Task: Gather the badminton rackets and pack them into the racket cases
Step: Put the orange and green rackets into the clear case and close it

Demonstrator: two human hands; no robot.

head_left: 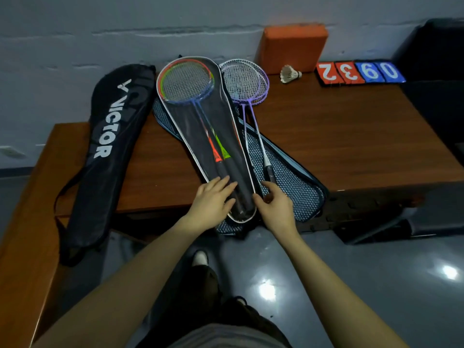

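Nearest the camera, the left hand (212,200) lies flat on the handle end of a clear-fronted, white-piped racket case (227,136), its fingers straight and slightly spread over the plastic. The right hand (275,205) sits just beside it at the case's right edge, fingers loosely curved with the thumb and fingertips touching the piping; whether they actually pinch the edge cannot be told.

Inside that case lie 2 rackets with black grips, one with an orange shaft cone (215,151) and one with a green shaft cone (224,150), their heads side by side at the far, wide end. Beneath the clear case lies a blue case with black mesh lining (296,189), opened flat and overhanging the near edge of the brown wooden table (339,136). On it, to the right of the clear case, rest 2 purple-framed rackets (244,82), their heads overlapping and their thin shafts running toward the right hand.

To the left, a black fabric racket bag printed VICTOR (110,146) lies diagonally across the table corner, apart from the others.

Farther back stand a white feather shuttlecock (290,74), an orange padded block (292,47) against the wall, and a flip scoreboard with red and blue number cards (360,72).
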